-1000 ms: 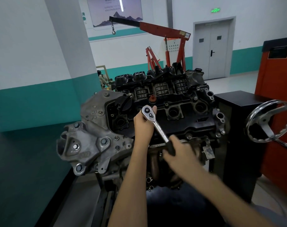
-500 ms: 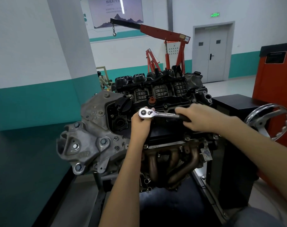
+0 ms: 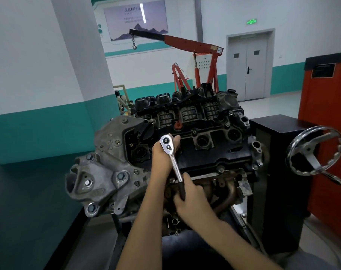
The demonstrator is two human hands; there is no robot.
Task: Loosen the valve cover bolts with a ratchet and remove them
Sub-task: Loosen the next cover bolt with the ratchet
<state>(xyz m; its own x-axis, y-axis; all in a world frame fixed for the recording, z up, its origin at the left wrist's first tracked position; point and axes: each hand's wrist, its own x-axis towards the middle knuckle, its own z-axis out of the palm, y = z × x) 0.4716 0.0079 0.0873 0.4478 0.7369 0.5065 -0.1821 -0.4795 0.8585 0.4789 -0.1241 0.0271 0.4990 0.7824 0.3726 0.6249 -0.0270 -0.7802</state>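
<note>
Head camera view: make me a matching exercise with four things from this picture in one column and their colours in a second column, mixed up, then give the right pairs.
Things:
1. ratchet head
2. engine hoist
3. valve cover
4. exit sign

Colours:
A. green
B. black
C. shiny silver
D. red-orange

Pairs: 1-C, 2-D, 3-B, 4-A
</note>
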